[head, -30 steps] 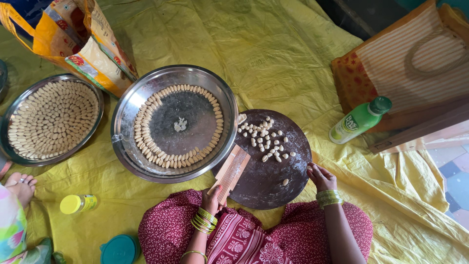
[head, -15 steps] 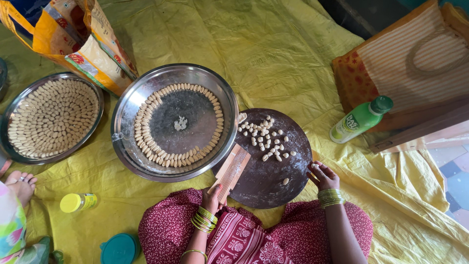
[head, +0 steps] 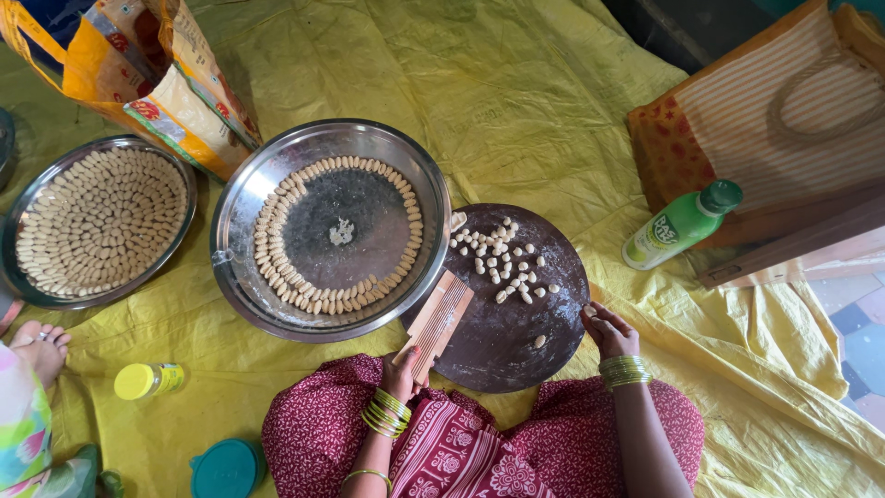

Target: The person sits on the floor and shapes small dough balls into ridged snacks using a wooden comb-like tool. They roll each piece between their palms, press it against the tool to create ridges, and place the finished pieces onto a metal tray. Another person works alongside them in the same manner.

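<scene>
Head view: my left hand (head: 402,371) grips the lower end of the ridged wooden board (head: 439,321), which leans from my lap up onto the edge of the dark round board (head: 553,314). My right hand (head: 608,330) rests at that board's right rim, fingers curled in; whether they pinch a dough piece I cannot tell. The small dough pieces (head: 502,263) lie scattered on the upper half of the dark board, one stray piece nearer me. Middle steel tray (head: 240,198): shaped pieces ring the rim, centre mostly bare (perhaps a third filled, by my reckoning). Left steel tray (head: 180,175) looks full. So one tray done, one partly done, the loose heap unshaped. A green bottle (head: 680,224) lies to the right, on the yellow sheet (head: 516,92).
</scene>
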